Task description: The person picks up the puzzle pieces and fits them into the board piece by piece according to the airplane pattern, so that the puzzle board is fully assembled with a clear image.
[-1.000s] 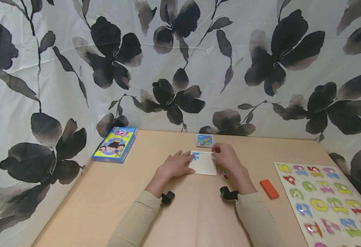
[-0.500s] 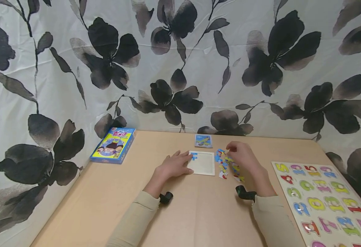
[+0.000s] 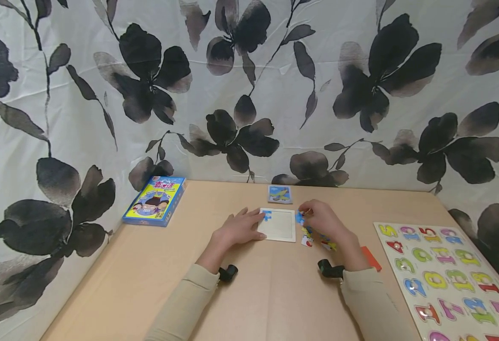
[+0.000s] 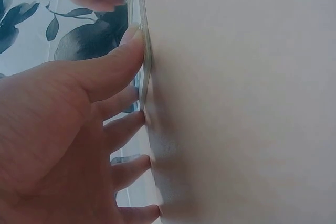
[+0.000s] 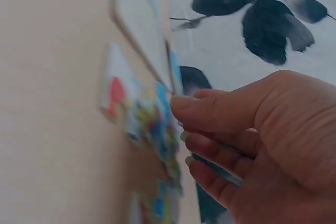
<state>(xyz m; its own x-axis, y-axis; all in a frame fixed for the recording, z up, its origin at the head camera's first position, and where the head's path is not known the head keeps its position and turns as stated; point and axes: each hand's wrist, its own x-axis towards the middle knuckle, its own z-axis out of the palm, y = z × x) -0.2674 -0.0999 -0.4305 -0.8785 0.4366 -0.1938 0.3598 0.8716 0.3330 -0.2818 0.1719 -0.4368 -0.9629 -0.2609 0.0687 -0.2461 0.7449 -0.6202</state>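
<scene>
A white square puzzle frame [image 3: 281, 226] lies on the table, with blue jigsaw pieces [image 3: 268, 216] in its upper left corner. My left hand [image 3: 240, 229] rests at the frame's left side, fingers spread and thumb against its edge. Loose jigsaw pieces [image 3: 306, 237] in blue, yellow and red lie right of the frame. Just above them is my right hand [image 3: 323, 219], its thumb and index fingertips together near the blue ones. In the right wrist view the thumb [image 5: 210, 109] covers the index fingertip, so any piece between them is hidden.
A small picture card or tile [image 3: 280, 194] lies behind the frame. At the back left lies a blue and yellow box [image 3: 154, 201]. An orange block [image 3: 371, 258] is partly behind the right forearm. A large number board [image 3: 449, 270] covers the right side. Floral cloth [image 3: 240, 94] hangs behind.
My right hand moves from the frame's upper right corner rightwards over the loose pieces, then part of the way back left. My left hand stays at the frame.
</scene>
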